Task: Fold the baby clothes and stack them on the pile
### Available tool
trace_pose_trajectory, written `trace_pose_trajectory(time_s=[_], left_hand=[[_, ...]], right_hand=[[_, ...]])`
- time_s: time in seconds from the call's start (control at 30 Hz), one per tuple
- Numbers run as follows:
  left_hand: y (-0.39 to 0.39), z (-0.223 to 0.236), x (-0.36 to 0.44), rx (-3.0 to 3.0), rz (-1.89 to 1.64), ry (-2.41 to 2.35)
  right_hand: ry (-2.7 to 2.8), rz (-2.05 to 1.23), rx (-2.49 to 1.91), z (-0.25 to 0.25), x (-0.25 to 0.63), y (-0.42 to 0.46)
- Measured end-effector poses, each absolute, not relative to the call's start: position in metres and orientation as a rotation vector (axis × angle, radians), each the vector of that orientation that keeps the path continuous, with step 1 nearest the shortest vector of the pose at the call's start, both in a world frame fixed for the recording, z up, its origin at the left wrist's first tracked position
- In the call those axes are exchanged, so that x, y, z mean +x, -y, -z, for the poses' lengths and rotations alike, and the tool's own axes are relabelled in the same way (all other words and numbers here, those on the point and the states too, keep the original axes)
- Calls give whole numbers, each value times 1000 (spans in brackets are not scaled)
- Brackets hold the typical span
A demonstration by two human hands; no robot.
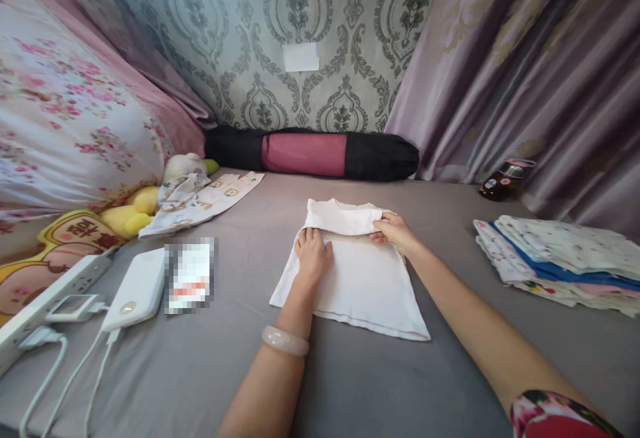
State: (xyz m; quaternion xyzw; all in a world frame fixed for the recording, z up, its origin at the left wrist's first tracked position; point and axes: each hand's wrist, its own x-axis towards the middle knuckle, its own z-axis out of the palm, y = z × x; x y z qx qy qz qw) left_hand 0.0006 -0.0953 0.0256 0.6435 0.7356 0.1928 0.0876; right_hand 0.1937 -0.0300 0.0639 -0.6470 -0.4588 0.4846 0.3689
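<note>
A small white shirt [367, 285] lies spread on the grey sheet in front of me, its hem toward me and its upper part folded over in a band across the far end. My left hand [313, 253] rests on the cloth by the left end of that band, fingers laid flat and thumb apart. At the other end, my right hand [393, 233] pinches the band's right edge between thumb and fingers. A pale bangle circles my left wrist.
To the right are a stack of folded clothes [565, 261] and a dark bottle [507, 180]. A printed cloth [220, 198], a white power bank [137, 288] with cables and a power strip [55, 305] lie left. A long black-and-red bag [305, 153] lies along the wall.
</note>
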Motion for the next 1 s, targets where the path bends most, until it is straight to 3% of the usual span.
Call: trace_pose_trajectory(time_s=[0.17,0.53,0.67,0.8,1.0], left_hand=[[97,-25,0,1925,-565,-2189],[97,-24,1,1959,-551,-2184],[97,-23,1,1966,-584,-2191],[96,-21,2,1968,-621,-2187],[95,-19,2,1965,-630,-2195]], right_hand=[[1249,-1157,-1810,-52,200,27],[1917,-631,-2238,-54,221,20],[2155,-234,-2314,-73,208,23],[2312,-45,-2041,-80,170,20],[2542,-433,-1132,-57,90,8]])
